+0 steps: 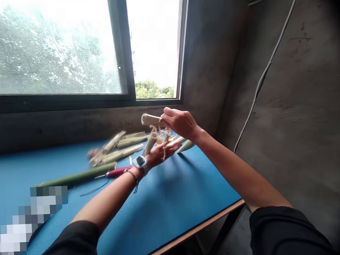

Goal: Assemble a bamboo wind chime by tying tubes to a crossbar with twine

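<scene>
**Two-handed arranging**

Centre of frame, over the blue counter point(176, 202): left hand point(163, 152), fingers outstretched beneath strung bamboo tubes point(150, 144), grip indeterminable; beyond, right hand point(182, 123) pinching a split bamboo piece point(151, 120). Apparent step: positioning; next move calls for steady support.

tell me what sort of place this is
Probably a makeshift workshop in an unfinished room: bare grey walls with a cable running down one, and a blue-topped table bearing cut, bamboo-like stalks and a red-handled tool.

black sleeves point(285, 231) | silver-grey square watch point(141, 163) | dark cord bracelet point(136, 181) | hands point(183, 124) bare
</scene>
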`<state>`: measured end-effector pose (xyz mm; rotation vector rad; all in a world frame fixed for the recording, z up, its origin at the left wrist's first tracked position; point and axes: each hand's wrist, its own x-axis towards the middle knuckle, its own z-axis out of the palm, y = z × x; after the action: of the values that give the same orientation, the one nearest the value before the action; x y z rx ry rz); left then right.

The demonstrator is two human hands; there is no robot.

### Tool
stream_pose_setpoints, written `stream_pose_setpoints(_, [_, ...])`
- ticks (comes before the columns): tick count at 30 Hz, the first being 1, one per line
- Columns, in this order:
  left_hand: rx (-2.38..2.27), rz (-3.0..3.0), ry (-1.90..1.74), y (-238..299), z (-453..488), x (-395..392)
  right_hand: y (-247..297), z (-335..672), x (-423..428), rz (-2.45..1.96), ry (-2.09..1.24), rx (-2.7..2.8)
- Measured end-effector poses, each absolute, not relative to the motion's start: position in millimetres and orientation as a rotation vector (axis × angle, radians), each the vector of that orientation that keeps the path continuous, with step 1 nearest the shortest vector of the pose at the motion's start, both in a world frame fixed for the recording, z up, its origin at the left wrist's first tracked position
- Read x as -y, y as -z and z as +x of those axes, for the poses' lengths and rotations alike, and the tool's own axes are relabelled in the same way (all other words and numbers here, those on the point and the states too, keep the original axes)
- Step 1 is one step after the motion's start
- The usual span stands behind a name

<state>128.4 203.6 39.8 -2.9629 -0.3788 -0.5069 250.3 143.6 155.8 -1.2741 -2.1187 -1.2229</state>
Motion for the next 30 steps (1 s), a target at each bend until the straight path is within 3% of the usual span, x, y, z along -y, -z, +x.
stream_pose_setpoints(3, [0.302,-2.923,0.439,-43,117,-202,-141,250,-138,-1.285,1.195,2.151])
stream_pose_setpoints(8, [0.281,-2.858,0.226,0,68,-136,-79,240,-124,-1.221,1.017,2.319])
stream_pose_setpoints(12, [0.607,-2.884,0.285,13,5,-88,-37,224,-103,-1.06,0.945,2.555])
stream_pose_setpoints(18, [1.193,-2.691,0.704,-8,-49,-77,-11,199,-99,-0.89,0.868,2.739])
stream_pose_setpoints(22, [1.187,-2.935,0.43,-12,-40,-94,-10,188,-98,-0.999,0.746,2.727])
stream_pose_setpoints(30, [1.101,-2.996,0.357,20,-34,-102,-29,187,-91,-0.9,-0.323,2.639])
